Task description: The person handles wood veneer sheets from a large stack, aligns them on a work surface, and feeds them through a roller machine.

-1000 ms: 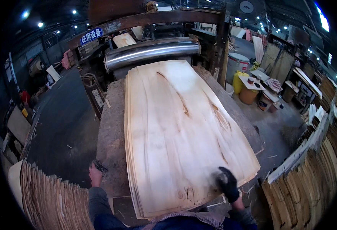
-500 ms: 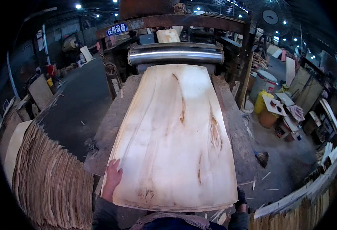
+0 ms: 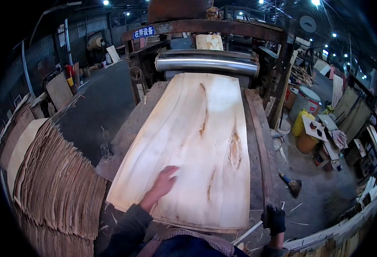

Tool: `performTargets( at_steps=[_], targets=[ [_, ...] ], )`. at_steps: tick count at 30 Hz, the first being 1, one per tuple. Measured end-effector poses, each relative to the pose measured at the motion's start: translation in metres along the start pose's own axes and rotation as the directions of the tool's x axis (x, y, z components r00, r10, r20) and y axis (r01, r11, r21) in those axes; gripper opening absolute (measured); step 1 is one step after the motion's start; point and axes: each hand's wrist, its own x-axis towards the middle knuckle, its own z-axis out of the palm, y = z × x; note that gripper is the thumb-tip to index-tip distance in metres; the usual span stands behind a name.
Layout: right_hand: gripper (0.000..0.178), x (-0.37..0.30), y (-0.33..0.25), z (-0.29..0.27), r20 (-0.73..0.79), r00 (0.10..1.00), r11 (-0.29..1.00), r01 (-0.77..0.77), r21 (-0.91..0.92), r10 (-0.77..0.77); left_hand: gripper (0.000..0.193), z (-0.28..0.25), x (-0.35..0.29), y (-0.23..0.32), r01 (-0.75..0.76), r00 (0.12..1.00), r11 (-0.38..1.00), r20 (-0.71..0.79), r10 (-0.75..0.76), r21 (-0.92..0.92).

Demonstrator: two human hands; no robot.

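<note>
A stack of pale wood veneer sheets point(image 3: 180, 141) lies lengthwise before me, its far end close under a shiny metal roller point(image 3: 207, 62). Brown knots and streaks mark the top sheet. My bare left hand point(image 3: 163, 182) is over the near part of that sheet, fingers stretched out and slightly blurred, holding nothing. Along the right of the stack runs a long wooden bar point(image 3: 259, 145). At its near end is my right hand point(image 3: 276, 220) in a dark glove, the fingers curled round the bar's end. The grip is partly hidden.
A rusty machine frame point(image 3: 278, 73) surrounds the roller. Tall stacked veneer point(image 3: 60, 184) stands at the left, with more sheets point(image 3: 338, 235) at the lower right. A brush point(image 3: 293, 185), a yellow bag point(image 3: 301, 122) and a drum point(image 3: 305, 103) are on the right-hand floor.
My left hand has moved from the stack's left edge inward over the sheet. The stack's near end has shifted left, away from my right hand, exposing the wooden bar. The view has turned slightly.
</note>
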Motion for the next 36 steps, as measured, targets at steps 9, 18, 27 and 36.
performTargets(
  at_steps=[9, 18, 27, 36],
  targets=[
    [0.02, -0.037, -0.063, -0.003, 0.102, 0.975, 0.828, 0.223, -0.514, -0.199, 0.048, 0.147, 0.043, 0.138, 0.333, 0.775, 0.764, 0.622, 0.112, -0.553],
    [0.042, -0.169, -0.146, -0.034, 0.343, 0.927, 0.075, 0.357, -0.931, -0.152, 0.038, 0.199, 0.046, 0.21, 0.869, 0.467, -0.335, 0.824, 0.32, -0.363],
    [0.051, -0.068, -0.103, 0.015, -0.044, 0.993, 0.994, -0.112, -0.013, 0.112, 0.032, 0.106, 0.117, 0.225, 0.549, 0.814, -0.25, 0.443, 0.375, -0.797],
    [0.062, 0.166, -0.216, -0.006, -0.068, 0.985, 0.71, 0.16, 0.686, -0.156, 0.043, 0.006, 0.254, 0.161, 0.215, 0.975, 0.483, 0.214, -0.057, -0.849]
  ],
)
